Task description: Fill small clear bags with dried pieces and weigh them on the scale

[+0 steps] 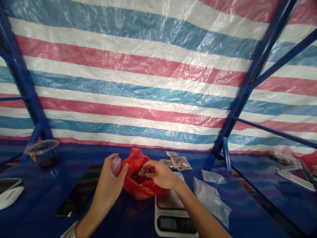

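On desk: red bag (138, 180) beside scale (170, 208).
Left hand (109, 183): grip clamped on small pouch (115, 164) (hold its mouth wide).
Right hand (162, 174): fingers pinched together inside red bag.

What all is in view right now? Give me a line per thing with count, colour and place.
red plastic bag: one, red, centre of the table, open, brown pieces inside
small clear bag: one, clear, in the left hand
digital scale: one, white and grey, under the right forearm
filled zip bags: a few, clear with brown contents, behind the scale
empty zip bags: several, clear, right of the scale
clear cup: one, dark liquid, film over the top, far left
white devices: two, left edge
dark tablet: one, flat, left of the red bag
table: one, blue
tarp: one, red, white and blue stripes, behind
left hand: holding the small clear bag
right hand: reaching into the red bag
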`<state>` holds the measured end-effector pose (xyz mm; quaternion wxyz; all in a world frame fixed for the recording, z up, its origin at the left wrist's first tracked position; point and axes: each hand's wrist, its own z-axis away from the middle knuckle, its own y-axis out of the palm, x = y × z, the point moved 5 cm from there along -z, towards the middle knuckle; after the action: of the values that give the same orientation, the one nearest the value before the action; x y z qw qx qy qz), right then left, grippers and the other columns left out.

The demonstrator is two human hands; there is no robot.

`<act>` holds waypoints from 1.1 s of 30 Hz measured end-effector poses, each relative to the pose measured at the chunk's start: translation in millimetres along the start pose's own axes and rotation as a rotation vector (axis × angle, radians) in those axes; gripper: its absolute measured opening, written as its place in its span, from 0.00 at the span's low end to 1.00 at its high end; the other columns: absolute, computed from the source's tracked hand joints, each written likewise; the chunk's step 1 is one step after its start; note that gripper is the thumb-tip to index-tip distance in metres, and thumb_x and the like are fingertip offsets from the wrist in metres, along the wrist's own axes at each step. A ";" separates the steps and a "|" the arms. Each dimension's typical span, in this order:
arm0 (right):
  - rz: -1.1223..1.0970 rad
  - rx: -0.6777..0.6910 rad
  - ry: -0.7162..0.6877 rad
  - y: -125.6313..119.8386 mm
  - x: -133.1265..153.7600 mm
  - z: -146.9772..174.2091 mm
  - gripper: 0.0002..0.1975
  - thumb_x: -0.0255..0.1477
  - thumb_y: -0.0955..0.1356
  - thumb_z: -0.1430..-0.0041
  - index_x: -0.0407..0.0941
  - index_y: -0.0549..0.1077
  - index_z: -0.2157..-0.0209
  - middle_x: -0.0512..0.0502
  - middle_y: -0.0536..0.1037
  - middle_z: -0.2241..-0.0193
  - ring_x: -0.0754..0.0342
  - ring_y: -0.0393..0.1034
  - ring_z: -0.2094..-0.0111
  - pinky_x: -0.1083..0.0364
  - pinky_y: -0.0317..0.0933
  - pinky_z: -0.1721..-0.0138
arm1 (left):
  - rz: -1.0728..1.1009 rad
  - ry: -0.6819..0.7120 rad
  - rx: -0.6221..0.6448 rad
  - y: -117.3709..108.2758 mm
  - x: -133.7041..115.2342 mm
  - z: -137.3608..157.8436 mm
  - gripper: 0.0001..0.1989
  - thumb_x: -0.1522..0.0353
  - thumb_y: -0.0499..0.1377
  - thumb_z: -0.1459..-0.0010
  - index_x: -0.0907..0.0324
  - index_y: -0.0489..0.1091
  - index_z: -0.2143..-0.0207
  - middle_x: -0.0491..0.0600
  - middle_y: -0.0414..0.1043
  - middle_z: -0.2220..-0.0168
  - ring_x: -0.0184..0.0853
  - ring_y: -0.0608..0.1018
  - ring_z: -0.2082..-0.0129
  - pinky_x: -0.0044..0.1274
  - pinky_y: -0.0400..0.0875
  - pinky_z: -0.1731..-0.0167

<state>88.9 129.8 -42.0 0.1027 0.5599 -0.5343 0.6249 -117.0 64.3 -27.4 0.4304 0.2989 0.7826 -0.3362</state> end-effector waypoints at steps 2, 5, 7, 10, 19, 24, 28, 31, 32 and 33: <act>-0.020 -0.025 0.005 -5.7 5.3 3.1 0.15 0.19 0.69 0.45 0.46 0.78 0.56 0.48 0.82 0.58 0.50 0.77 0.56 0.52 0.68 0.51 | -0.075 0.064 0.020 1.0 -7.7 2.9 0.31 0.54 0.63 0.44 0.55 0.65 0.41 0.54 0.72 0.51 0.48 0.74 0.49 0.41 0.68 0.44; -0.068 -0.058 0.001 -12.5 15.1 8.7 0.13 0.22 0.70 0.44 0.45 0.77 0.56 0.47 0.82 0.58 0.49 0.76 0.56 0.50 0.67 0.50 | -0.144 0.110 0.121 7.9 -17.9 11.4 0.33 0.53 0.61 0.41 0.54 0.63 0.37 0.53 0.71 0.51 0.48 0.73 0.48 0.43 0.68 0.43; -0.122 -0.062 -0.010 -15.2 20.0 12.2 0.13 0.23 0.70 0.44 0.46 0.76 0.56 0.47 0.81 0.57 0.49 0.76 0.55 0.49 0.67 0.49 | -0.155 0.137 0.205 14.0 -22.3 17.0 0.32 0.53 0.59 0.39 0.55 0.62 0.36 0.53 0.71 0.51 0.47 0.73 0.48 0.43 0.67 0.42; -0.189 -0.074 -0.019 -20.0 22.6 16.0 0.12 0.25 0.71 0.42 0.46 0.76 0.55 0.46 0.81 0.56 0.48 0.76 0.53 0.48 0.66 0.47 | -0.204 0.187 0.294 22.5 -23.7 20.5 0.25 0.57 0.58 0.37 0.55 0.67 0.41 0.53 0.71 0.51 0.46 0.72 0.48 0.43 0.66 0.42; -0.053 -0.131 -0.063 -29.2 52.8 22.9 0.14 0.24 0.70 0.40 0.48 0.76 0.52 0.47 0.81 0.54 0.49 0.75 0.51 0.49 0.67 0.47 | -0.270 0.275 0.353 40.7 -21.2 18.4 0.19 0.70 0.59 0.38 0.49 0.71 0.45 0.50 0.75 0.51 0.44 0.74 0.49 0.38 0.66 0.46; 0.177 -0.179 -0.146 -23.6 76.3 24.0 0.20 0.16 0.68 0.42 0.49 0.78 0.52 0.47 0.78 0.54 0.51 0.74 0.53 0.50 0.66 0.46 | -0.240 0.308 0.375 47.7 -20.8 22.4 0.20 0.72 0.58 0.38 0.53 0.71 0.44 0.53 0.77 0.49 0.46 0.75 0.47 0.41 0.65 0.44; 0.246 -0.158 -0.285 -16.0 86.3 22.8 0.26 0.13 0.63 0.40 0.52 0.77 0.48 0.47 0.74 0.50 0.53 0.73 0.50 0.53 0.67 0.44 | -0.187 0.294 0.371 49.2 -16.7 22.7 0.19 0.69 0.57 0.37 0.55 0.70 0.44 0.54 0.76 0.46 0.48 0.74 0.45 0.44 0.64 0.43; 0.296 -0.144 -0.358 -11.2 93.3 21.7 0.28 0.12 0.62 0.41 0.51 0.75 0.45 0.46 0.73 0.47 0.53 0.72 0.47 0.53 0.66 0.42 | -0.142 0.263 0.375 48.3 -15.7 22.4 0.18 0.68 0.56 0.37 0.56 0.70 0.45 0.55 0.76 0.45 0.49 0.74 0.44 0.46 0.64 0.42; 0.318 -0.139 -0.373 -10.1 96.3 21.5 0.29 0.12 0.62 0.41 0.51 0.74 0.44 0.46 0.73 0.46 0.53 0.72 0.46 0.53 0.66 0.41 | -0.121 0.252 0.376 47.5 -16.5 22.5 0.18 0.68 0.55 0.37 0.56 0.70 0.45 0.56 0.76 0.45 0.49 0.74 0.44 0.46 0.63 0.41; 0.341 -0.135 -0.389 -9.5 99.9 21.5 0.30 0.11 0.61 0.40 0.51 0.74 0.43 0.46 0.74 0.46 0.53 0.71 0.45 0.53 0.65 0.40 | -0.095 0.241 0.375 46.4 -18.0 22.8 0.18 0.67 0.55 0.37 0.57 0.70 0.45 0.56 0.75 0.45 0.49 0.74 0.44 0.46 0.63 0.41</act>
<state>73.4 69.9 39.8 -0.0717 0.5633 -0.6710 0.4768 -63.1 70.9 -33.3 0.2545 0.3746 0.7654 -0.4573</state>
